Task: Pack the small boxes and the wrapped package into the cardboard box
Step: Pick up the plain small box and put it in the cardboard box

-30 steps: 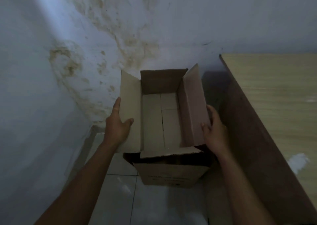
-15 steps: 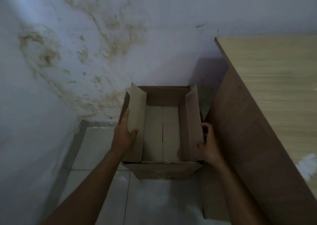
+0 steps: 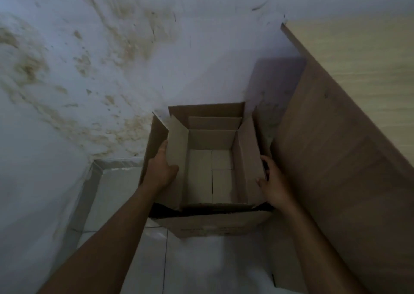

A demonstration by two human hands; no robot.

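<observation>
Hands grip an open cardboard box (image 3: 212, 222) standing on a tiled floor (image 3: 116, 188) between a stained wall (image 3: 89, 69) and a wooden cabinet (image 3: 336, 159). The left hand (image 3: 160, 170) clasps the left flap, thumb inside; the right hand (image 3: 274, 181) holds the right flap. Pale small boxes (image 3: 210, 175) lie flat on the bottom.
</observation>
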